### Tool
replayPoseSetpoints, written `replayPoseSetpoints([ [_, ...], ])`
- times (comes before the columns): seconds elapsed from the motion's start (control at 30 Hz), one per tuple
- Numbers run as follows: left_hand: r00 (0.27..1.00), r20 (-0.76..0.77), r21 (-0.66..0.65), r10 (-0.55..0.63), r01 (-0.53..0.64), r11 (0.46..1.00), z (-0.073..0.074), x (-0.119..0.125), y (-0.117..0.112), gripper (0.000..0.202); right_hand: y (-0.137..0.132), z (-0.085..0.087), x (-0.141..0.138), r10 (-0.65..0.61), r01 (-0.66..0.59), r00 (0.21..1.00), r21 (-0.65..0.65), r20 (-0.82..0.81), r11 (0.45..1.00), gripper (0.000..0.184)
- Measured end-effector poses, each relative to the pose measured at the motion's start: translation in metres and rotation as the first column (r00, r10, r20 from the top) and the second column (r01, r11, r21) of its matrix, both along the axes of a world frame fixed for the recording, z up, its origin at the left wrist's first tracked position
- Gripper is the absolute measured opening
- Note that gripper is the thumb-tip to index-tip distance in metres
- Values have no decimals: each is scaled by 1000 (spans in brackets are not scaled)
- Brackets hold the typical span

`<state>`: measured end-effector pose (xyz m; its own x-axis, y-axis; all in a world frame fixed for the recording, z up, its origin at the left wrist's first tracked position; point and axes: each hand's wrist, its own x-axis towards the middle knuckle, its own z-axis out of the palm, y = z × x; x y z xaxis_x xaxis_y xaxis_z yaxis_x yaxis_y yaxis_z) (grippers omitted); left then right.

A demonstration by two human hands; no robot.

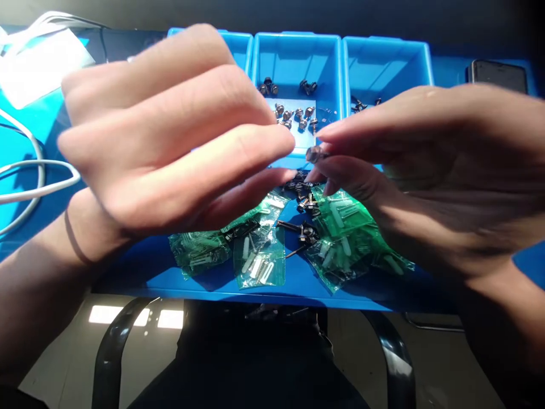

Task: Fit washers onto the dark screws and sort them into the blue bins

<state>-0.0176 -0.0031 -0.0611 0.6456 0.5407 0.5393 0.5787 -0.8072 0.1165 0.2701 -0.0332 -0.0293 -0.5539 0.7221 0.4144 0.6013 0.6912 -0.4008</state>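
Note:
Between the thumb and fingertips of my right hand (426, 165) is a hex-head screw (315, 154), its head facing left. My left hand (179, 142) hovers just left of it, thumb and index fingertips apart with nothing visible between them. Beneath both hands, a pile of dark screws (304, 233) lies on the blue table. Green-tinted clear plastic packets (259, 264) holding white plugs and screws surround that pile. Behind, several screws stand on a pale sheet (309, 139) in the middle blue bin (298, 42). My hands hide part of the bins and packets.
A left blue bin (238, 42) and a right blue bin (387, 48) flank the middle one. White cables (34, 196) and a white paper (46, 68) lie at left. A dark phone-like device (498, 74) is at back right. Black chair arms (108, 352) show below the table edge.

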Motion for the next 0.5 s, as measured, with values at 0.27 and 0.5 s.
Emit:
replayPoseSetpoints([
  [0.27,976,4,268,-218,209,940,4,-8,11,62,-7,-11,5,-146,82,970,-304,-194,949,31],
  [0.5,983,-13,303,-182,177,936,-3,-5,15,57,-16,-7,-13,-128,121,977,-47,-170,991,20],
])
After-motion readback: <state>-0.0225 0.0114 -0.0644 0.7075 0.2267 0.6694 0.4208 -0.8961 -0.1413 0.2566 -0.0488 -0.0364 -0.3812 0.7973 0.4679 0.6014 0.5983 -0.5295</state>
